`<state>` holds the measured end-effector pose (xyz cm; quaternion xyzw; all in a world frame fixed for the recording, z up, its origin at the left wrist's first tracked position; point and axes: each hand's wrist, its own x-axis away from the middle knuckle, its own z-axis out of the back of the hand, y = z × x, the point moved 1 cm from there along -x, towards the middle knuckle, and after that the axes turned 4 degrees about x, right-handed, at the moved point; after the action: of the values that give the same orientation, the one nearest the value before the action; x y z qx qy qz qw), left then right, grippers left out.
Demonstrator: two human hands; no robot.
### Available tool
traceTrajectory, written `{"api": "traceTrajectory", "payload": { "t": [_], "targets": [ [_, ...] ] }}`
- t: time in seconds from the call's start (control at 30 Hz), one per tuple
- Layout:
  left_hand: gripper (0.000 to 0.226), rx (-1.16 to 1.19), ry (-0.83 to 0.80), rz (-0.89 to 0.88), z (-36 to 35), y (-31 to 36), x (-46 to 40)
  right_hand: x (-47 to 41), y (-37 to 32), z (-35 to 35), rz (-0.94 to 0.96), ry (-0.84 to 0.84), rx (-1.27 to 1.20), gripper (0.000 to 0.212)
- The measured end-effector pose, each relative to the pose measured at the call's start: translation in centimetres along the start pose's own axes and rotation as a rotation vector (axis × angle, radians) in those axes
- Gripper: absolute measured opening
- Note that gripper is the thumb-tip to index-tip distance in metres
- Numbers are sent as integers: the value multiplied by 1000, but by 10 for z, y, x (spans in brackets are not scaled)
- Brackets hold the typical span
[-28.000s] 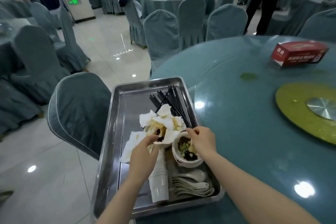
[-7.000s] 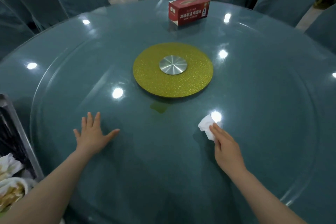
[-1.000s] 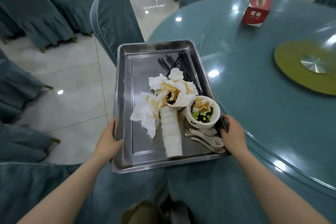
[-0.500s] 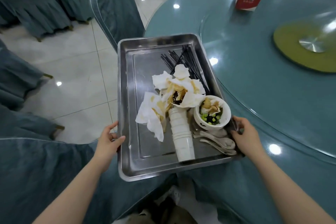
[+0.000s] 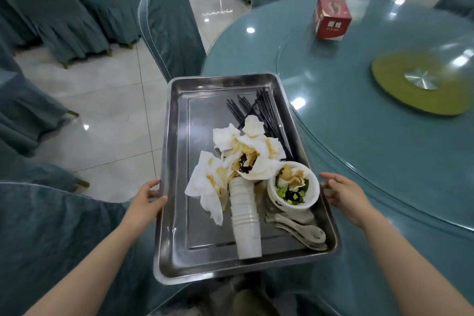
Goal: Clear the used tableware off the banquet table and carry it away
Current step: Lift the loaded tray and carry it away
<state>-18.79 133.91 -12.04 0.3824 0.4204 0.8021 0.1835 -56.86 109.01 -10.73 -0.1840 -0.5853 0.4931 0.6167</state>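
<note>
A steel tray (image 5: 202, 136) sits in front of me, its far right corner over the edge of the round teal table (image 5: 359, 149). My left hand (image 5: 147, 197) grips the tray's left rim, thumb on top. My right hand (image 5: 343, 197) holds the right rim beside a white bowl of food scraps (image 5: 293, 191). Also on the tray are a lying stack of white cups (image 5: 246, 223), stained paper napkins (image 5: 213, 182), white spoons (image 5: 300, 228) and black chopsticks (image 5: 266, 113).
A red tissue box (image 5: 332, 18) and a yellow turntable base (image 5: 410, 92) stand on the table. One covered chair (image 5: 169, 26) is just beyond the tray, another (image 5: 51, 238) at my lower left. Tiled floor (image 5: 107, 100) lies to the left.
Both hands have kept hold of the tray's rims. The tray has drawn a little toward me and my view has tilted up, showing more of the table and chairs.
</note>
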Motion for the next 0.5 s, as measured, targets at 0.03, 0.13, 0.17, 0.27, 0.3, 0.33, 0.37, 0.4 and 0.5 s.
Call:
{"api": "traceTrajectory", "payload": {
  "t": [0.03, 0.13, 0.17, 0.27, 0.3, 0.33, 0.37, 0.4, 0.5],
  "targets": [
    [50, 3, 21, 12, -1, 5, -8, -10, -6, -1, -6, -24, -13, 29],
    [50, 49, 95, 64, -6, 20, -28, -40, -21, -8, -20, -95, -45, 31],
    [52, 53, 123, 76, -9, 25, -36, -49, -26, -12, -19, -120, -50, 31],
    [55, 34, 203, 83, -20, 37, -53, -72, -37, -25, 37, -148, 20, 33],
    [53, 24, 224, 80, -25, 40, -56, -77, -40, -29, 70, -142, 59, 36],
    [51, 18, 249, 68, -29, 42, -58, -81, -43, -32, 110, -130, 93, 39],
    [49, 24, 283, 54, -32, 42, -58, -83, -47, -35, 157, -112, 121, 41],
    [47, 36, 326, 37, -34, 43, -57, -86, -52, -36, 206, -95, 145, 41],
    [47, 97, 433, 15, -29, 46, -46, -91, -73, -44, 298, -99, 215, 42]
  ]
}}
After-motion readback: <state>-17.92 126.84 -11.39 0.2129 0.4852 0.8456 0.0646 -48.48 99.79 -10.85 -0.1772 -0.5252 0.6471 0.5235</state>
